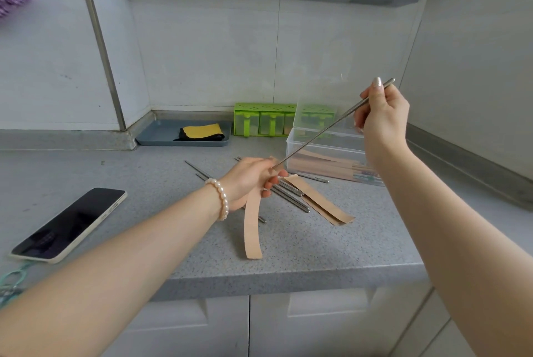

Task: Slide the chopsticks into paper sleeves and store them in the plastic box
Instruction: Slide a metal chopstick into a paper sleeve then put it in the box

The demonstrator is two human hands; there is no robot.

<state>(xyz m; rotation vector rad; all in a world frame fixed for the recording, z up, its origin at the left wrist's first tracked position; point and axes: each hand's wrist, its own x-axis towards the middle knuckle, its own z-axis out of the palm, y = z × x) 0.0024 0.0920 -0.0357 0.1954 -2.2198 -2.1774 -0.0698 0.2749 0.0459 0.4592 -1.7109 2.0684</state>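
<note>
Chopstick (320, 134) tip meeting sleeve (252, 221) mouth
Right hand (380, 114) pinches its top; left hand (251, 181) grips the sleeve: keep both aligned.

The left hand (248, 178) grips the top of a tan paper sleeve (252, 227), which hangs down and curls toward the front edge of the grey bench (144, 183). The right hand (380, 114) pinches the upper end of a metal chopstick (323, 131), held slanted, its lower tip at the sleeve's mouth by the left fingers. Loose chopsticks (288, 193) and two spare sleeves (320, 202) lie on the bench beneath. Behind them stands an open clear plastic box (317, 152) holding sleeved chopsticks. A phone (72, 222) lies near the left edge.
</note>
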